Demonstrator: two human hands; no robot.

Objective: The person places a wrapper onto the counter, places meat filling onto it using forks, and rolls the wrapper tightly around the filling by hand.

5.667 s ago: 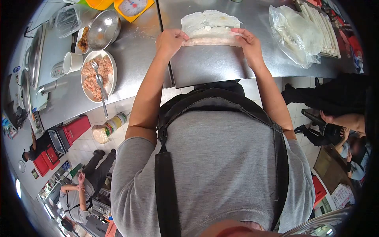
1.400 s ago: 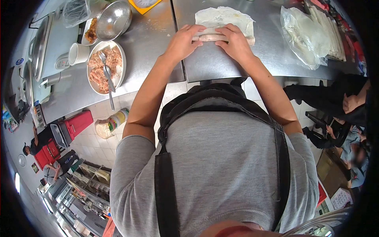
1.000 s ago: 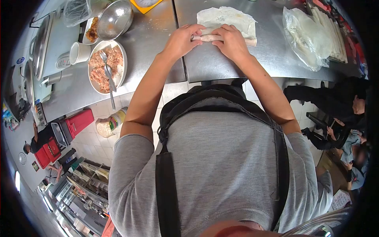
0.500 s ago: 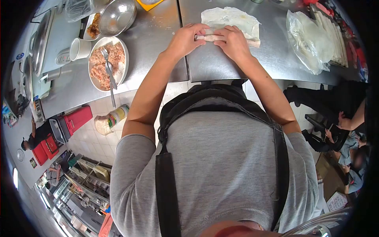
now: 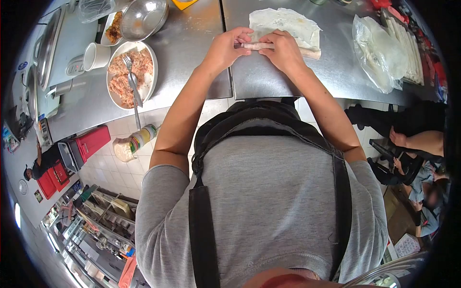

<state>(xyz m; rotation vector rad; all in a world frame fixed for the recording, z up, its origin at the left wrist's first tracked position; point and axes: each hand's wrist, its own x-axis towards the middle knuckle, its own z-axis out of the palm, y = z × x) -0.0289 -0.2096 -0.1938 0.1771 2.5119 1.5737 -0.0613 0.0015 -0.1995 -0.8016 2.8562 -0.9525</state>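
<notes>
Stainless steel worktop [image 5: 180, 62] in a kitchen, two sections, one dark seam between; light tiled floor [image 5: 105, 167] below. Shelving rack [image 5: 113, 209] at lower left, two red bins [image 5: 92, 143] on the left. One labelled jar [image 5: 142, 137] lies on the floor.

Work area: one thin white wrapper sheet [image 5: 283, 24], flat on the right section, near edge rolled around pale filling. The roll [image 5: 259, 46] lies crosswise at that edge. Left hand [image 5: 228, 48]: fingers and thumb curled around the roll's left end. Right hand [image 5: 282, 49]: fingers and thumb closed on its middle. Hands apart from each other.

Left section: one oval white dish [image 5: 150, 72] with raw minced meat [image 5: 124, 89], one fork [image 5: 127, 62] and one spoon [image 5: 133, 82] resting in it, a handle sticking over the rim. Beside it, one metal bowl [image 5: 144, 19], one white cup [image 5: 96, 56], one white tray [image 5: 106, 38] of browned food [image 5: 114, 30].

Right side: one clear plastic bag [image 5: 377, 53] against a stack of pale folded sheets [image 5: 406, 48], count unclear. Co-workers left and right, overlapping, exact number unclear.
</notes>
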